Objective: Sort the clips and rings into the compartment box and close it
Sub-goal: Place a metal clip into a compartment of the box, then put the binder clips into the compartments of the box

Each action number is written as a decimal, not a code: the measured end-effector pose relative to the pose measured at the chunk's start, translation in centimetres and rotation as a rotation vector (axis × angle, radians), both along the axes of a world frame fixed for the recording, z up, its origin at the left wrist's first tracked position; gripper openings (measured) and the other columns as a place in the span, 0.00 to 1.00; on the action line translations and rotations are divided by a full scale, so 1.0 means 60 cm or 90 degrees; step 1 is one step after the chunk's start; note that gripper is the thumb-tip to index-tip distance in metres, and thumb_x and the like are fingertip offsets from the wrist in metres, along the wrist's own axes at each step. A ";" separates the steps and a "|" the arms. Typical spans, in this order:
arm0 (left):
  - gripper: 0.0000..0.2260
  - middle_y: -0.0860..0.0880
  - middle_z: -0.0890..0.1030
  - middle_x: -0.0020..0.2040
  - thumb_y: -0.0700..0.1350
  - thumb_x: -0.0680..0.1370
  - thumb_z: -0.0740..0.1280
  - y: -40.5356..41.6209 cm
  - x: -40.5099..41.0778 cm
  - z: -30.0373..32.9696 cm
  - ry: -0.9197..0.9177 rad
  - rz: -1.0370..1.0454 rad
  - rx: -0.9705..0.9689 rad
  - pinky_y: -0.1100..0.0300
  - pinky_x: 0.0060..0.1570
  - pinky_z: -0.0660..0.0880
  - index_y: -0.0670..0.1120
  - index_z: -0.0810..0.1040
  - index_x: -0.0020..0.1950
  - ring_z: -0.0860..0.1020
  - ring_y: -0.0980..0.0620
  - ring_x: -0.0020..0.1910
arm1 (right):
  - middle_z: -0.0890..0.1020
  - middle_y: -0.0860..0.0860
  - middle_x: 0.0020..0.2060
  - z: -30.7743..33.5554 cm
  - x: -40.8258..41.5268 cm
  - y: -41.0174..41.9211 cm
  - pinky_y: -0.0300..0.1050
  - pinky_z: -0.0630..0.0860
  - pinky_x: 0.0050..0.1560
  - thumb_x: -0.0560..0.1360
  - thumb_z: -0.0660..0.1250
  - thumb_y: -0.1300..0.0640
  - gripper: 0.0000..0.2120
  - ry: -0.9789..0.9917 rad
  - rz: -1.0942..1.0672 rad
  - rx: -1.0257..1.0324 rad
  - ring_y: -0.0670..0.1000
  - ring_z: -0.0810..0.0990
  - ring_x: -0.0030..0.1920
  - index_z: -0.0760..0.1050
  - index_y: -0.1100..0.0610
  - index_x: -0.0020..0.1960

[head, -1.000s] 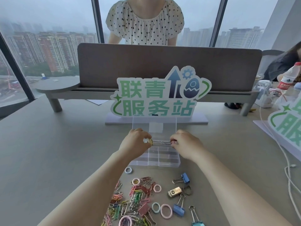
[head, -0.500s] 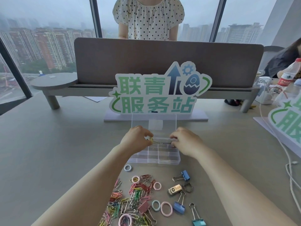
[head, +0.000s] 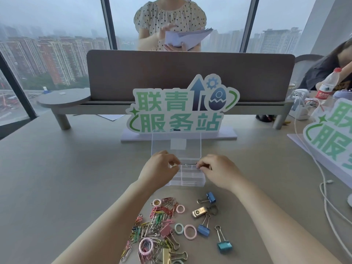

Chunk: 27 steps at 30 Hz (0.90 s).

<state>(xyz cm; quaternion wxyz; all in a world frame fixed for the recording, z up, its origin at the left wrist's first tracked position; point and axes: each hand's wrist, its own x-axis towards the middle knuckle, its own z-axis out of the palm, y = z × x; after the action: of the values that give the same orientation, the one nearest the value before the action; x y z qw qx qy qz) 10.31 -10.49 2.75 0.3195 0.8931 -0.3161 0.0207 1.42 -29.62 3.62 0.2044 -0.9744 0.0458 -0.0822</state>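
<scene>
Head view showed the left hand (head: 159, 169) and right hand (head: 215, 171) pinching what seemed a binder clip (head: 187, 164) above the compartment box (head: 187, 178); a slipping pinch could drop it into the wrong cell

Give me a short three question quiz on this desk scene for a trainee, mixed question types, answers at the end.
1. True or false: the lid of the clear compartment box is shut.
2. Multiple choice: the thin metal clip is held by A) the left hand only, B) the right hand only, C) both hands.
3. Fill in: the heap of coloured paper clips lies on the ____, nearer the person than the box.

Key
1. False, the lid stands open.
2. C, fingers of each hand pinch one end, above the box.
3. Table.
</scene>
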 end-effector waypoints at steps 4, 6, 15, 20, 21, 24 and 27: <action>0.03 0.57 0.78 0.42 0.46 0.73 0.69 0.010 -0.045 -0.004 0.016 -0.055 0.009 0.62 0.43 0.72 0.52 0.82 0.45 0.74 0.60 0.40 | 0.76 0.41 0.43 -0.001 -0.041 0.003 0.45 0.73 0.49 0.77 0.64 0.55 0.08 0.044 0.003 -0.001 0.48 0.76 0.46 0.81 0.49 0.49; 0.02 0.58 0.78 0.41 0.46 0.73 0.69 0.017 -0.067 -0.005 0.040 -0.074 0.013 0.64 0.42 0.72 0.52 0.82 0.43 0.74 0.62 0.38 | 0.77 0.43 0.45 -0.004 -0.059 0.003 0.47 0.75 0.51 0.77 0.64 0.54 0.08 0.073 0.003 -0.011 0.49 0.77 0.48 0.81 0.48 0.51; 0.02 0.58 0.77 0.39 0.52 0.70 0.70 0.034 -0.160 -0.010 0.082 -0.143 0.070 0.61 0.42 0.75 0.55 0.79 0.40 0.74 0.62 0.36 | 0.75 0.47 0.53 -0.029 -0.106 0.008 0.44 0.72 0.56 0.75 0.64 0.53 0.16 0.163 0.003 -0.010 0.51 0.76 0.55 0.76 0.44 0.62; 0.15 0.56 0.75 0.39 0.63 0.65 0.68 0.026 -0.207 -0.013 0.007 -0.055 0.121 0.59 0.39 0.71 0.54 0.76 0.43 0.74 0.56 0.41 | 0.74 0.48 0.57 -0.036 -0.118 0.016 0.44 0.70 0.56 0.75 0.64 0.52 0.17 0.152 -0.009 -0.020 0.52 0.75 0.58 0.75 0.45 0.63; 0.17 0.56 0.74 0.39 0.64 0.64 0.67 0.023 -0.215 -0.014 -0.024 -0.047 0.136 0.58 0.39 0.70 0.53 0.75 0.44 0.74 0.55 0.43 | 0.74 0.48 0.57 -0.038 -0.119 0.017 0.43 0.70 0.54 0.75 0.64 0.52 0.16 0.150 -0.011 -0.021 0.52 0.75 0.58 0.75 0.45 0.63; 0.20 0.55 0.76 0.42 0.66 0.66 0.65 0.015 -0.234 -0.017 -0.077 -0.044 0.169 0.58 0.40 0.66 0.51 0.74 0.45 0.74 0.52 0.47 | 0.73 0.47 0.49 -0.040 -0.122 0.019 0.43 0.69 0.51 0.75 0.64 0.53 0.14 0.132 -0.020 -0.013 0.52 0.75 0.54 0.76 0.47 0.61; 0.18 0.52 0.78 0.43 0.64 0.67 0.64 0.010 -0.243 -0.021 -0.097 -0.040 0.187 0.58 0.39 0.64 0.50 0.74 0.44 0.75 0.49 0.47 | 0.71 0.45 0.46 -0.041 -0.126 0.020 0.42 0.69 0.49 0.75 0.64 0.55 0.13 0.116 -0.023 -0.002 0.50 0.73 0.48 0.77 0.49 0.59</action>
<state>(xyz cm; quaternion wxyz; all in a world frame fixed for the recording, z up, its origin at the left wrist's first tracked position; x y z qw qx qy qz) -4.28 -9.88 1.51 0.1615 0.9157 -0.3666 0.0318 -6.14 -28.41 1.14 0.1961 -0.9772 0.0816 0.0034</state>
